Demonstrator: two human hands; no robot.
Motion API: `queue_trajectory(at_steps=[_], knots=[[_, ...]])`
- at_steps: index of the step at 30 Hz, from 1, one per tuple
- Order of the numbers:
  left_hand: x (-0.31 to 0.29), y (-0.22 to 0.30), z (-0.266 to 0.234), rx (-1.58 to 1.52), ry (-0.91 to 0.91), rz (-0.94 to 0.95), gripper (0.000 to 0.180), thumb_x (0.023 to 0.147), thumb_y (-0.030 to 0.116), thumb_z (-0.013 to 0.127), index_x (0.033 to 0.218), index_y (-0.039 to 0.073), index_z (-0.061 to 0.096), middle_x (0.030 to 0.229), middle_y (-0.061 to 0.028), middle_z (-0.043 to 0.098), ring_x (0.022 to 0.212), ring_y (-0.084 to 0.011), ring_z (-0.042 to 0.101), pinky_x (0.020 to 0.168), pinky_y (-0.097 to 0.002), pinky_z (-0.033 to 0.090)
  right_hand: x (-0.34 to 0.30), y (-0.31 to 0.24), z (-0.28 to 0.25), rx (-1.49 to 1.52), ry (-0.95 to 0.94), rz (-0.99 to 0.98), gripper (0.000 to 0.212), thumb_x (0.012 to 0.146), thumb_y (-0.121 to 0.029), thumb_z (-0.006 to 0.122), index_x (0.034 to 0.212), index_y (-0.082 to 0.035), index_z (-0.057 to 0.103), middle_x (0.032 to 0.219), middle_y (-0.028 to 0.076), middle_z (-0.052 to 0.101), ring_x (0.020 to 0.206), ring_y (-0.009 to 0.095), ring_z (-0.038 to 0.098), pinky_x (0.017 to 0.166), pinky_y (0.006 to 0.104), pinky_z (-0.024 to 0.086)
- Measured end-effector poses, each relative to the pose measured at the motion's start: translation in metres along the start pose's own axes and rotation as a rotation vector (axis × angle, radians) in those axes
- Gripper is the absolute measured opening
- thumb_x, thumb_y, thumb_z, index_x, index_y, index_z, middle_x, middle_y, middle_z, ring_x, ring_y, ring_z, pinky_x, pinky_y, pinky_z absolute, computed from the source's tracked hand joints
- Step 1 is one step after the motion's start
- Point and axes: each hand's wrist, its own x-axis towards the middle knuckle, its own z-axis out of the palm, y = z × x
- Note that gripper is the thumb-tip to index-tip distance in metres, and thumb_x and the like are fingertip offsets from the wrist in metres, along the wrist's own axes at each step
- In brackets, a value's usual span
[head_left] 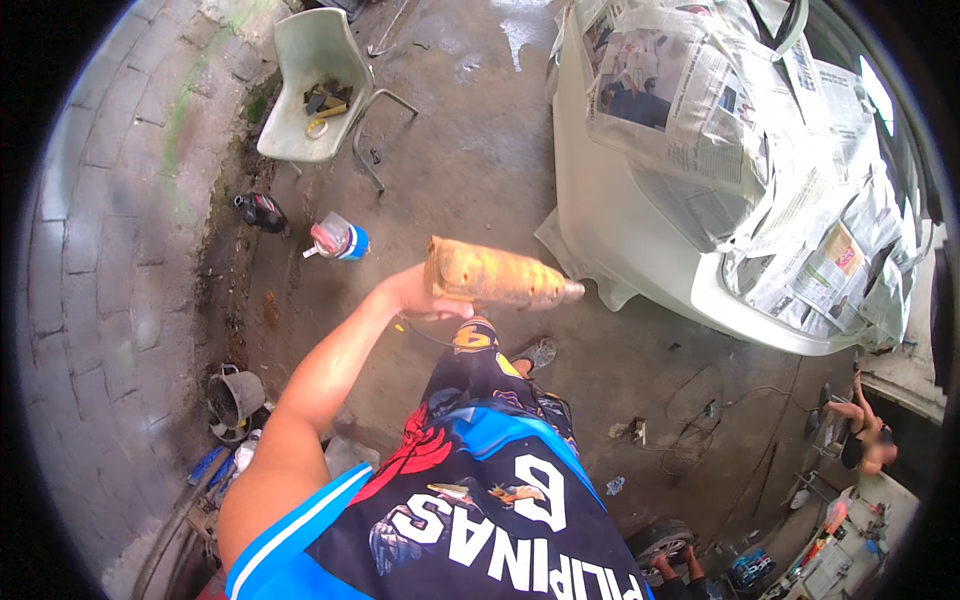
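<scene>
Head view is showing, at far left, a white plastic chair (pixel 318 85) standing on the concrete floor (pixel 470 150), with a dark bucket (pixel 235 398) lying near the wall. The left hand (pixel 415 295) is closing its fingers around the wide base of a tan, stained bottle (pixel 495 275), holding it level at mid-frame with its neck pointing right. Judged by its look, the bottle is light, rigid plastic and possibly slick; gripping at the thick base is giving the best control. Right of it, a white car (pixel 620 230) is sitting masked with newspaper (pixel 720 110). The right hand is not appearing in view.
</scene>
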Motion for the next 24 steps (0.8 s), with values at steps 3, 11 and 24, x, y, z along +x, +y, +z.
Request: queue_trajectory(at_steps=[3,11,24], knots=[[0.035,0.002,-0.061,-0.008,0.058,0.031,0.016,0.077,0.012,0.072,0.087,0.003,0.063,0.065,-0.0001,0.059,0.051,-0.0081,0.054,0.044,-0.0244,0.042,-0.005,-0.027,0.009,-0.038,0.015,0.038,0.018,0.080,-0.016,0.061,0.092,-0.011,0.073,0.086,0.017,0.069,0.081,0.035,0.067,0.072,0.0410,0.053],[0.155,0.005,-0.268,-0.207,0.137,0.185,0.019,0.079,0.017,0.067,0.086,0.003,0.057,0.060,-0.0008,0.054,0.048,-0.0095,0.051,0.046,-0.0248,0.040,-0.029,-0.157,0.033,-0.255,0.065,0.254,0.014,0.075,-0.012,0.062,0.084,-0.010,0.074,0.081,0.018,0.067,0.074,0.037,0.067,0.068,0.0429,0.054],[0.296,0.063,-0.385,-0.851,0.171,0.372,0.016,0.081,0.019,0.064,0.081,0.007,0.052,0.063,-0.0013,0.052,0.056,-0.0104,0.053,0.056,-0.0259,0.044,-0.061,-0.255,0.052,0.086,0.031,0.344,0.033,0.075,-0.018,0.066,0.105,-0.004,0.070,0.090,0.017,0.070,0.084,0.030,0.070,0.077,0.0411,0.052]])
